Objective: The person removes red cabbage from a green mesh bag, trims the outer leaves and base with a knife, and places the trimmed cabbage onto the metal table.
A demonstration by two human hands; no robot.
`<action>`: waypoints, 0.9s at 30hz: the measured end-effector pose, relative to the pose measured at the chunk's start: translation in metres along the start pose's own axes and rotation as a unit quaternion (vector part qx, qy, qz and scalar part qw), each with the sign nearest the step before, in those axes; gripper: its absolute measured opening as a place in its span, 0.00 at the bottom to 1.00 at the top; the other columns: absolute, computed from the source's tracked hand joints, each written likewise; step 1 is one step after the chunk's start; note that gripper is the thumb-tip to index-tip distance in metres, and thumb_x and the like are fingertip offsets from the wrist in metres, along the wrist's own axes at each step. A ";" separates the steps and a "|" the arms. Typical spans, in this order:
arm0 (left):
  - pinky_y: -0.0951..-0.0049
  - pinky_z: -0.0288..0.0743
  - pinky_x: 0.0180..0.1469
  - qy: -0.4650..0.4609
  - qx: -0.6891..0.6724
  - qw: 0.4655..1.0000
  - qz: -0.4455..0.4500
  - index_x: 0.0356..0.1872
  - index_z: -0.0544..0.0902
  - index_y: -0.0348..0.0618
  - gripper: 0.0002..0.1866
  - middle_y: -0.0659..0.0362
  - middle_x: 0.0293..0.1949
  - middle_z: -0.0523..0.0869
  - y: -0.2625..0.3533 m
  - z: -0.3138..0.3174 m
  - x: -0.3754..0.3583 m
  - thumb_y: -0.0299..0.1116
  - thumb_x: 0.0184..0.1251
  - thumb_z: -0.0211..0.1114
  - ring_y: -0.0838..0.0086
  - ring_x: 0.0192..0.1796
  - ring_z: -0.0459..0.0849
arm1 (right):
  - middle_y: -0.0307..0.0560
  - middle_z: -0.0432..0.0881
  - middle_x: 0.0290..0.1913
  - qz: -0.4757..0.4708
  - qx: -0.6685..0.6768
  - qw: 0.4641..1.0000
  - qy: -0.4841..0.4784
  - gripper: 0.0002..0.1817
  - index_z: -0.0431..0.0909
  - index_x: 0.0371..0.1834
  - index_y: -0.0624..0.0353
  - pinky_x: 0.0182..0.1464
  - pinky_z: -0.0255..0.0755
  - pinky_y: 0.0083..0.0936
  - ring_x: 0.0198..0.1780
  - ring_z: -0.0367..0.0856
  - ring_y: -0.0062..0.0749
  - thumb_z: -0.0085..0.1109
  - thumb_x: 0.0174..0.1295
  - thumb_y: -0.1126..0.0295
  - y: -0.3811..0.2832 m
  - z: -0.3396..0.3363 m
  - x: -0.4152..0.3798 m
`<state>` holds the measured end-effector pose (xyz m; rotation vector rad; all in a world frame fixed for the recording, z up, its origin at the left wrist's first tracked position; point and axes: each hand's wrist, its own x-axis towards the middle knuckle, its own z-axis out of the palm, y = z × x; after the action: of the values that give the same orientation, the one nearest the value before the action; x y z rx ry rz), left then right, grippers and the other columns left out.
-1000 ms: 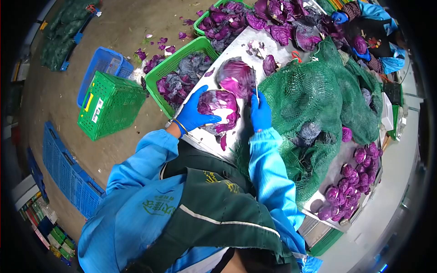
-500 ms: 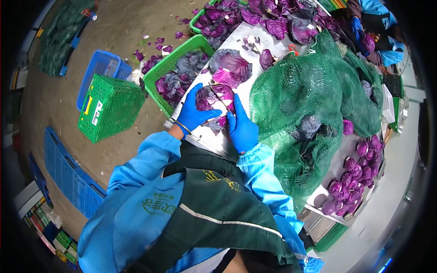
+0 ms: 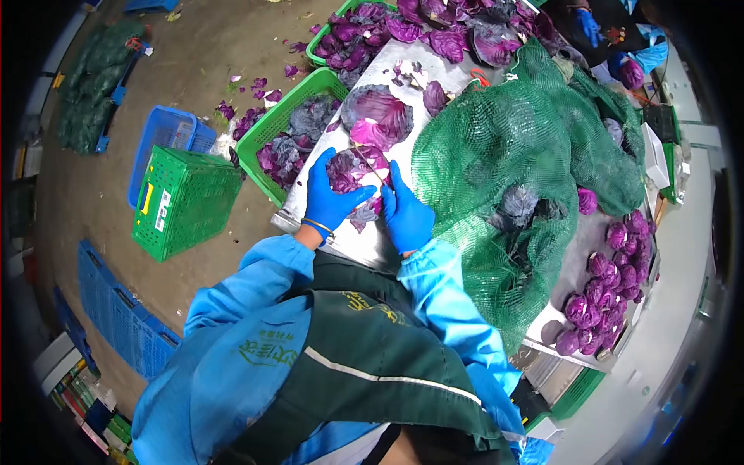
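Observation:
A red cabbage [image 3: 349, 169] lies on the steel table [image 3: 353, 240] in front of me. My left hand [image 3: 328, 198], in a blue glove, grips its left side. My right hand [image 3: 404, 215], also gloved, presses against the cabbage's right side and holds a thin knife [image 3: 369, 163] whose blade lies across the top of the head. A few torn purple leaves hang beneath the cabbage. Just beyond it lies a large loose outer leaf [image 3: 378, 116].
A big green mesh sack [image 3: 504, 147] holding cabbages fills the table's right. Trimmed small cabbages [image 3: 604, 298] pile at the far right. Green crates [image 3: 288, 139] of leaves stand left of the table. A green crate [image 3: 182, 201] and blue crates [image 3: 163, 139] stand on the floor. A co-worker's gloved hands [image 3: 589, 27] work at the top right.
My right hand has come from beside the cabbage onto its right side, bringing the knife blade across the head. My left hand has kept its grip, and the view has shifted slightly.

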<state>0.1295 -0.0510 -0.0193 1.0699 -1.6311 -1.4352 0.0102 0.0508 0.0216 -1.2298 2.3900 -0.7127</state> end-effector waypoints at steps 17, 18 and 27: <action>0.68 0.57 0.68 -0.171 0.035 0.983 0.062 0.67 0.60 0.37 0.49 0.52 0.64 0.66 -0.007 -0.039 0.015 0.33 0.42 0.79 0.68 0.66 0.63 | 0.64 0.78 0.50 0.218 0.131 0.966 0.046 0.26 0.75 0.53 0.64 0.53 0.69 0.37 0.52 0.77 0.57 0.47 0.65 0.51 0.100 0.050 0.063; 0.69 0.54 0.69 -0.215 -0.011 0.976 -0.010 0.68 0.60 0.39 0.45 0.55 0.65 0.66 -0.004 -0.053 0.025 0.30 0.47 0.76 0.71 0.68 0.61 | 0.63 0.80 0.45 0.180 0.167 0.965 0.095 0.25 0.77 0.48 0.66 0.50 0.70 0.38 0.46 0.78 0.58 0.46 0.66 0.52 0.110 0.063 0.058; 0.60 0.55 0.69 -0.044 0.123 0.990 0.059 0.67 0.60 0.38 0.51 0.46 0.64 0.63 0.013 -0.037 -0.014 0.45 0.40 0.79 0.55 0.68 0.61 | 0.57 0.76 0.57 0.111 0.167 0.976 0.088 0.25 0.61 0.67 0.63 0.53 0.71 0.26 0.54 0.79 0.38 0.45 0.69 0.63 0.059 -0.022 -0.029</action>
<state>0.1671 -0.0530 -0.0011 1.0370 -1.9406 -1.2432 -0.0231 0.1096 0.0078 -0.7775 2.3666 -1.1318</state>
